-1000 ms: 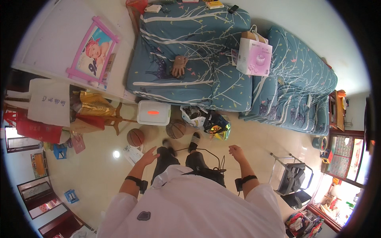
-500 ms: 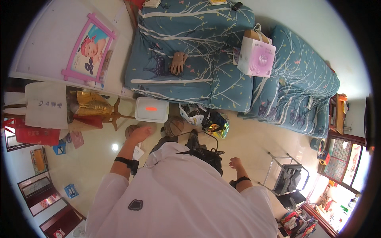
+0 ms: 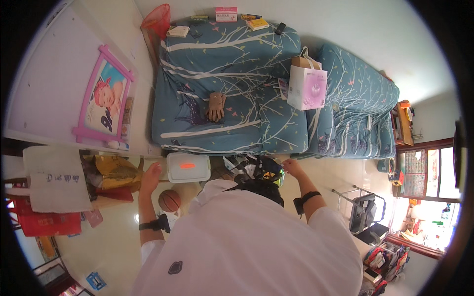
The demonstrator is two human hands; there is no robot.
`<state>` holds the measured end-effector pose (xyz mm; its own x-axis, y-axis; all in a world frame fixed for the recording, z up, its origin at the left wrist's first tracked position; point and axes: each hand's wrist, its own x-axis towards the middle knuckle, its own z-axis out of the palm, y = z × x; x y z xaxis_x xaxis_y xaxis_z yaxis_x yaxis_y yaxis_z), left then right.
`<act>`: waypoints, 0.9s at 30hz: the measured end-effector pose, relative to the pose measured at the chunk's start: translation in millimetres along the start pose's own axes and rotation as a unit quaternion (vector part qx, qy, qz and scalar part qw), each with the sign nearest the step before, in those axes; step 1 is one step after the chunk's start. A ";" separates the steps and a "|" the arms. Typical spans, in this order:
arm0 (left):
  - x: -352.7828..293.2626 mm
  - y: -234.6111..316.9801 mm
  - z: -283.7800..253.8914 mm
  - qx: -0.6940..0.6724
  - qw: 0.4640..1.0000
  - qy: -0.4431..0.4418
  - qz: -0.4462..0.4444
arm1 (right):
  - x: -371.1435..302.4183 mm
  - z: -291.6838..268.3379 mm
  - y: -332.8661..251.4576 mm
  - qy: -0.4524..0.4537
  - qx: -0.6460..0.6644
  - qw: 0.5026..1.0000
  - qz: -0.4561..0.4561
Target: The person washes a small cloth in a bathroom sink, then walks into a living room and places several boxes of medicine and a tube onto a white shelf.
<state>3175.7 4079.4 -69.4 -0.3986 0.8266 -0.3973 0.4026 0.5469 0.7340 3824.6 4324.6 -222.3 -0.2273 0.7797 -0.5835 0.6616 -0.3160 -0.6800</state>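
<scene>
Teal fabric with white branch patterns, stretched over a wide sofa. Seen from above, past a white shirt and 2 bare forearms, each with a black strap. Left hand raised just in front of the sofa's left front corner, fingers pointing toward the sofa, grip loosely spread. To the left of the sofa, close to that hand, a shiny gold bag. Right hand near the sofa's front edge, right of its middle, fingers bent; cannot tell grip spread from grip pressed together. Close to those fingers, in front of the sofa, a black bag with yellow patches; cannot tell touching from merely near. Along the sofa's front, left half, a white lidded box with an orange mark. On the sofa's seat, left half, brown gloves. At the sofa's right end, a white-and-pink carrier bag with handles. Farther out from the sofa, on the pale floor, 1 basketball.
</scene>
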 end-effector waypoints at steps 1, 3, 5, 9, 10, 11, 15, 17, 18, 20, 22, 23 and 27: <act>-4.6 9.1 -14.4 0.008 1.000 0.020 0.003 | 9.6 11.0 -28.8 -0.003 0.000 1.000 -0.005; 10.3 -17.0 -24.0 -0.007 0.999 0.017 0.034 | 9.7 12.9 -88.5 0.010 -0.102 0.994 -0.045; 19.0 -15.1 -43.1 -0.008 0.999 -0.007 0.031 | 23.8 13.3 -109.0 0.019 -0.152 0.983 -0.103; 31.0 6.3 -98.8 -0.064 0.996 0.005 -0.063 | 53.6 0.4 -193.4 -0.003 -0.145 0.985 -0.091; 28.7 0.5 -102.2 -0.095 0.991 0.021 -0.095 | 68.3 -2.1 -205.2 -0.031 -0.099 0.991 -0.083; 34.0 -4.2 -118.9 -0.127 0.983 0.043 -0.127 | 82.7 -9.2 -216.6 -0.033 -0.100 0.991 -0.087; 64.2 -71.6 -147.9 -0.180 0.977 0.111 0.003 | 162.1 -39.9 -303.9 -0.109 -0.076 0.982 -0.136; 93.7 -59.9 -136.8 -0.143 0.980 0.138 0.024 | 225.4 -66.8 -348.2 -0.092 -0.112 0.975 -0.169; 83.2 -61.6 -131.3 -0.141 0.980 0.142 0.017 | 233.7 -69.3 -359.9 -0.075 -0.081 0.978 -0.175; 126.9 -60.6 -99.8 -0.206 0.964 0.168 0.022 | 287.0 -91.2 -441.1 -0.022 -0.178 0.958 -0.226; 161.8 -23.7 -75.9 -0.214 0.960 0.177 0.025 | 334.1 -110.4 -457.7 0.002 -0.213 0.947 -0.241; 185.6 -20.5 -52.3 -0.253 0.948 0.193 0.021 | 374.2 -117.9 -475.2 0.001 -0.218 0.943 -0.250; 248.1 17.2 -7.5 -0.242 0.954 0.177 -0.010 | 482.5 -117.9 -529.7 0.079 -0.279 0.873 -0.391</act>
<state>3077.6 4292.8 -151.2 -0.6901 0.6730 -0.2662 -0.0009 0.3669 0.9303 3448.8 4931.9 -91.3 -0.6931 0.7182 0.0616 0.6038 0.6252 -0.4945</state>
